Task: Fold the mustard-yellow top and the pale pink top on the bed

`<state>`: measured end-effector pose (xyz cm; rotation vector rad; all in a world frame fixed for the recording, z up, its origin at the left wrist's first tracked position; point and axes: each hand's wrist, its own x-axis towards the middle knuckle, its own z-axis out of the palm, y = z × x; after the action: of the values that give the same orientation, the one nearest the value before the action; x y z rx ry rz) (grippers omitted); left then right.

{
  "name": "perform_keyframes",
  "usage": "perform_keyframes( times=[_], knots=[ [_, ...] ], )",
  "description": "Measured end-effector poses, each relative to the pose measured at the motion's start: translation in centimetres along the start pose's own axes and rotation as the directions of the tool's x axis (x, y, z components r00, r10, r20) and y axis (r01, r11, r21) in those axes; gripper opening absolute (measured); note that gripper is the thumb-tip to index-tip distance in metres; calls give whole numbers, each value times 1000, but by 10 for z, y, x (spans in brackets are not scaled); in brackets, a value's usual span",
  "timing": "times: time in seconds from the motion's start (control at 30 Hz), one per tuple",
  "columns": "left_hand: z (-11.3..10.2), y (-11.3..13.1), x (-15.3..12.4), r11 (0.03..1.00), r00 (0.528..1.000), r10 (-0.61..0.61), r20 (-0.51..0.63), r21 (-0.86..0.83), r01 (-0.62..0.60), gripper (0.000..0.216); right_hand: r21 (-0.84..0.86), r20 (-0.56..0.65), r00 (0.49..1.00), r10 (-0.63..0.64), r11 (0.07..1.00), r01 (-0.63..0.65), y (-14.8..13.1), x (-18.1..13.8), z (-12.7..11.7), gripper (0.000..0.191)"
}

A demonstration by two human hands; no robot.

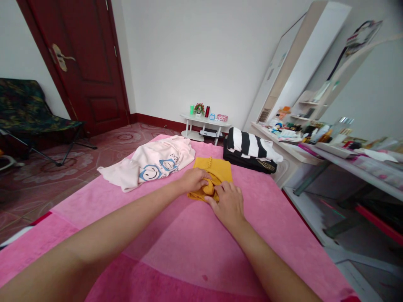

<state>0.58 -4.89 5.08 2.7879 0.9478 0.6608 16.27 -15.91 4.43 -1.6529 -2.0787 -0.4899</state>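
Observation:
A mustard-yellow garment [222,168] with a small ruffled trim lies folded into a compact shape on the pink bedspread [189,239]. My left hand [194,179] pinches a bunched part of it from the left, fingers closed on the cloth. From the right, my right hand [229,202] grips the near edge of the same garment, its thumb and fingers curled around the fabric. A rolled bit of yellow cloth pokes up between the two hands. Part of the garment is hidden beneath my fingers.
Left of the hands lies a spread pale pink top [151,161] with blue smiling faces. A pile of folded clothes [248,151], black-and-white striped on top, sits at the right. Beyond are a small white table [206,121] and a cluttered dressing table [302,153]; a camouflage chair [34,109] stands left.

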Motion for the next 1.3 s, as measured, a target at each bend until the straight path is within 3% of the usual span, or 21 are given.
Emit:
perform_keyframes(
  times=[0.13, 0.27, 0.5, 0.73, 0.9, 1.03, 1.17, 1.3],
  knots=[
    [-7, 0, 2, 999, 999, -20, -27, 44, 22, 20, -5, -58, 994, 95, 995, -96, -7, 14, 12, 33],
    [-20, 2, -1, 991, 1000, 29, 8, 127, -30, 23, -9, -60, 992, 115, 993, -116, -11, 18, 20, 16],
    [-40, 5, -12, 969, 993, 87, 79, 223, -102, 30, 20, -43, 998, -38, 999, 38, -8, 13, 26, 25],
    [-29, -4, -42, 982, 987, 101, 129, 146, -120, 26, 10, 94, 979, -181, 983, 181, -10, 3, 29, 28],
    [-26, 1, -56, 987, 992, 92, 88, 125, -102, 34, 260, 27, 981, -194, 949, 181, 7, -1, 7, 50],
    [-24, 12, -53, 983, 990, 141, 32, 116, -144, 44, 301, 33, 988, -149, 944, 133, 34, -5, -4, 64],
    [-12, 20, -41, 983, 990, 132, 53, 123, -138, 30, 337, 140, 986, -85, 941, 33, 56, -7, 1, 44],
    [-3, 26, -33, 985, 998, 65, -7, 158, -63, 19, 328, 47, 997, 53, 942, -66, 59, -10, 8, 28]
  ],
)
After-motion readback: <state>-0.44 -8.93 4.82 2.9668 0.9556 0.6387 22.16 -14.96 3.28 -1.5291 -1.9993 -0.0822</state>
